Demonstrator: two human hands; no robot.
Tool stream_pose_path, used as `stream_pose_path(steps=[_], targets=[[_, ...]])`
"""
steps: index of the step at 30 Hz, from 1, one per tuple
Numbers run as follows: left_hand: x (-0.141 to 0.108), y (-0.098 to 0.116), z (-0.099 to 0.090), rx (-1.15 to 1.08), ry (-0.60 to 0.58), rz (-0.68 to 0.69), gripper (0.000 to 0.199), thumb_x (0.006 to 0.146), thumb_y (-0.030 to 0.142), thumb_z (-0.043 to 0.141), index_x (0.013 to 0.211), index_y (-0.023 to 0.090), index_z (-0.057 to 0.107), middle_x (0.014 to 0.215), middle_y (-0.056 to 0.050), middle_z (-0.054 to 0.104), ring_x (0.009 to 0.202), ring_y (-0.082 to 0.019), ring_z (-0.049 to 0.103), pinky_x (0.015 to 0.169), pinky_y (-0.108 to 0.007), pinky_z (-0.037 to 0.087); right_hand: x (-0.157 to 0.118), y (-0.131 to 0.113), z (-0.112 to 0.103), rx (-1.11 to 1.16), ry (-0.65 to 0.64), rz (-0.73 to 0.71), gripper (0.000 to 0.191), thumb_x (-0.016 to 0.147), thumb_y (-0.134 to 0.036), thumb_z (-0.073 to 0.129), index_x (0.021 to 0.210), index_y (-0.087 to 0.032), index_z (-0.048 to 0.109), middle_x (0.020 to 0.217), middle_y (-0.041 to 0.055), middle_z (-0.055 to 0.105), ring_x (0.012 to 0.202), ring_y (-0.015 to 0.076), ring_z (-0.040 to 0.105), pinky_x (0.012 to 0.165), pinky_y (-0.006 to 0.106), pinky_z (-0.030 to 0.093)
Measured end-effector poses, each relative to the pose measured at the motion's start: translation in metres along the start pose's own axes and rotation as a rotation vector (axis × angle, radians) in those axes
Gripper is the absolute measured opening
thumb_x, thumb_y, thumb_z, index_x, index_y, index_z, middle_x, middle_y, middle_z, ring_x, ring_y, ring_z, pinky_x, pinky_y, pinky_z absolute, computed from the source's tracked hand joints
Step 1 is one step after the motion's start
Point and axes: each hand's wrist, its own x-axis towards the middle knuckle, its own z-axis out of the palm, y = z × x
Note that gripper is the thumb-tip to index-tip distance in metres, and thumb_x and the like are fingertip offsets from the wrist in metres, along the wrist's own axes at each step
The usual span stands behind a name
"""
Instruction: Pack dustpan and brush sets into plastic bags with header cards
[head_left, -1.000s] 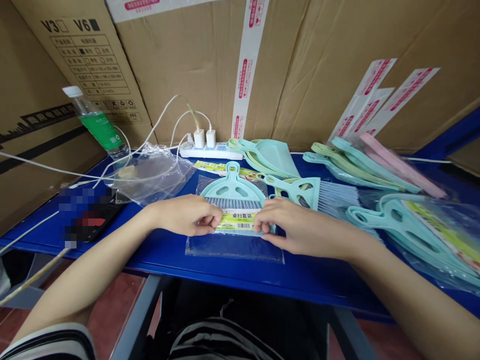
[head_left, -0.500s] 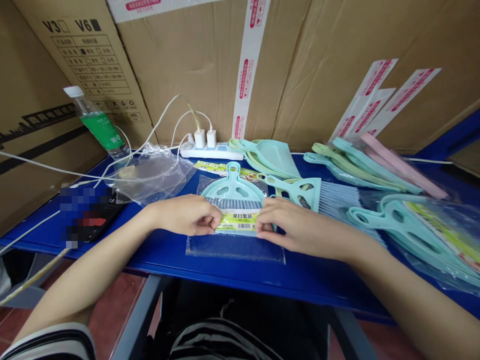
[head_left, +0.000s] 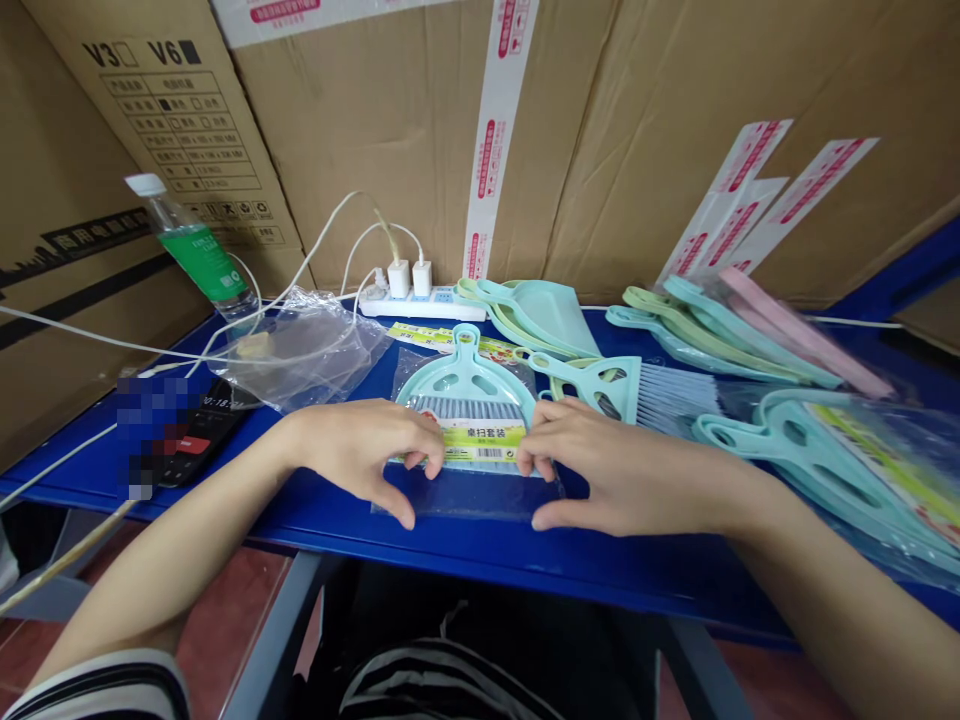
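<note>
A mint-green dustpan and brush set (head_left: pixel 466 372) lies on the blue table in a clear plastic bag (head_left: pixel 465 500), its handle pointing away from me. Across it runs a yellow-green and white label (head_left: pixel 484 436) with a barcode. At the set's left side, my left hand (head_left: pixel 379 445) has its thumb and fingers apart, fingertips near the label's edge. My right hand (head_left: pixel 574 460) is on the right side, thumb spread from the curled fingers, which rest by the label's right end. The bag's loose near end lies flat between both thumbs.
Mint brushes (head_left: pixel 600 385) lie to the right, before stacked dustpans (head_left: pixel 551 310). Bagged sets (head_left: pixel 840 470) and more dustpans (head_left: pixel 750 335) sit farther right. On the left are a phone (head_left: pixel 202 430), a crumpled plastic bag (head_left: pixel 300 350) and a bottle (head_left: pixel 199 255). Behind stands a power strip (head_left: pixel 442 303) with cables.
Both hands have opened: the thumbs have moved away from the fingers and toward me, letting go of the label's sides. The dustpan and brush set stays in place.
</note>
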Motion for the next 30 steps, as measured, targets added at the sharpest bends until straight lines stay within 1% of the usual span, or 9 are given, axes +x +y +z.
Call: stream_pose_path(steps=[3, 6, 12, 14, 18, 21, 25, 28, 30], targets=[[-0.001, 0.001, 0.005, 0.041, -0.008, 0.007, 0.043, 0.066, 0.036, 0.085, 0.095, 0.019, 0.057, 0.09, -0.001, 0.062, 0.073, -0.016, 0.056, 0.065, -0.025, 0.039, -0.003, -0.001, -0.001, -0.013, -0.033, 0.004, 0.032, 0.074, -0.044, 0.076, 0.082, -0.019, 0.058, 0.084, 0.0043, 0.059, 0.09, 0.0252, 0.05, 0.084, 0.041, 0.039], [-0.002, 0.003, 0.006, 0.07, -0.02, -0.001, 0.049, 0.065, 0.03, 0.084, 0.102, 0.02, 0.054, 0.097, -0.003, 0.062, 0.079, -0.018, 0.057, 0.07, -0.027, 0.039, -0.004, -0.002, 0.001, -0.031, -0.042, 0.01, 0.033, 0.072, -0.04, 0.078, 0.088, -0.018, 0.059, 0.087, 0.0051, 0.059, 0.093, 0.0262, 0.049, 0.085, 0.043, 0.039], [0.0, 0.009, 0.003, 0.103, -0.067, -0.069, 0.035, 0.071, 0.017, 0.074, 0.099, 0.02, 0.054, 0.085, -0.001, 0.06, 0.076, -0.018, 0.057, 0.067, -0.027, 0.04, -0.005, -0.003, 0.006, -0.133, -0.003, -0.019, 0.016, 0.076, -0.011, 0.06, 0.09, -0.018, 0.058, 0.091, 0.0087, 0.06, 0.093, 0.0266, 0.048, 0.088, 0.047, 0.039], [0.003, 0.01, 0.003, 0.111, -0.058, -0.067, 0.028, 0.074, 0.016, 0.072, 0.097, 0.019, 0.056, 0.08, 0.0, 0.059, 0.073, -0.017, 0.056, 0.064, -0.027, 0.04, -0.004, -0.003, 0.006, -0.142, -0.003, -0.018, 0.015, 0.076, -0.013, 0.06, 0.09, -0.018, 0.058, 0.091, 0.0091, 0.06, 0.093, 0.027, 0.048, 0.088, 0.047, 0.039], [0.007, 0.008, 0.003, 0.124, -0.041, -0.055, 0.019, 0.076, 0.009, 0.066, 0.091, 0.018, 0.059, 0.073, 0.002, 0.058, 0.066, -0.014, 0.054, 0.06, -0.025, 0.038, -0.005, -0.003, 0.007, -0.111, -0.029, -0.008, 0.021, 0.079, -0.03, 0.068, 0.092, -0.017, 0.058, 0.094, 0.0097, 0.06, 0.098, 0.0292, 0.048, 0.093, 0.051, 0.037], [0.008, 0.006, 0.002, 0.103, -0.025, -0.024, 0.016, 0.077, 0.004, 0.06, 0.082, 0.019, 0.059, 0.076, 0.002, 0.059, 0.066, -0.012, 0.054, 0.06, -0.024, 0.038, -0.006, -0.003, 0.008, -0.141, -0.014, -0.003, 0.015, 0.077, -0.02, 0.063, 0.092, -0.017, 0.059, 0.093, 0.0103, 0.059, 0.097, 0.0287, 0.048, 0.091, 0.05, 0.039], [0.007, 0.005, -0.002, 0.109, 0.024, 0.008, 0.016, 0.075, 0.002, 0.058, 0.078, 0.018, 0.057, 0.083, 0.0, 0.057, 0.071, -0.013, 0.055, 0.063, -0.024, 0.04, -0.005, -0.004, 0.007, -0.165, -0.004, -0.006, 0.021, 0.072, -0.002, 0.051, 0.085, -0.018, 0.056, 0.087, 0.0085, 0.058, 0.09, 0.0257, 0.048, 0.084, 0.043, 0.04], [0.006, 0.005, -0.002, 0.115, 0.029, -0.011, 0.015, 0.076, 0.004, 0.055, 0.076, 0.018, 0.054, 0.082, 0.0, 0.056, 0.069, -0.013, 0.054, 0.063, -0.024, 0.04, 0.0, -0.004, 0.007, -0.145, 0.033, -0.01, 0.012, 0.081, -0.01, 0.052, 0.075, -0.02, 0.051, 0.08, 0.0067, 0.056, 0.086, 0.0247, 0.049, 0.079, 0.04, 0.039], [0.006, 0.004, -0.002, 0.087, 0.028, -0.018, 0.012, 0.079, 0.007, 0.055, 0.077, 0.018, 0.052, 0.079, 0.001, 0.055, 0.066, -0.012, 0.052, 0.062, -0.024, 0.039, 0.003, -0.004, 0.008, -0.149, 0.071, -0.023, 0.016, 0.086, -0.015, 0.05, 0.071, -0.021, 0.049, 0.074, 0.0052, 0.055, 0.083, 0.0237, 0.049, 0.076, 0.038, 0.038]])
